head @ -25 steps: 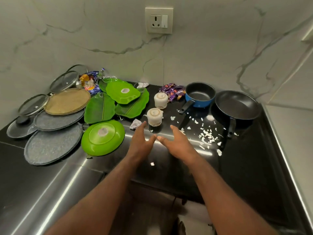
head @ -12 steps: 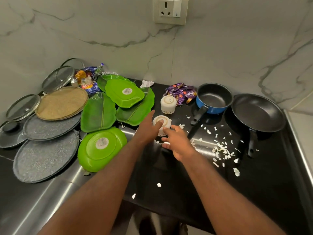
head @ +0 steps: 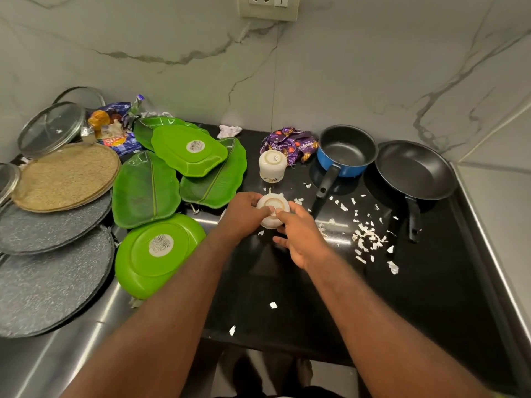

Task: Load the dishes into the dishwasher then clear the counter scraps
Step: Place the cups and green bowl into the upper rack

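Left hand (head: 244,218) and right hand (head: 301,239) both grasped an upturned cup (head: 274,203); paper scraps (head: 367,238) lay just right of their fingers (head: 283,216).

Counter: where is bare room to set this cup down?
Front right: black counter below the paper scraps, up to the steel edge. Front left: the steel strip below the grey plates. Green plates crowd the cup's left, pans the back right.

glossy black counter (head: 431,297), matt grey plates (head: 43,282)
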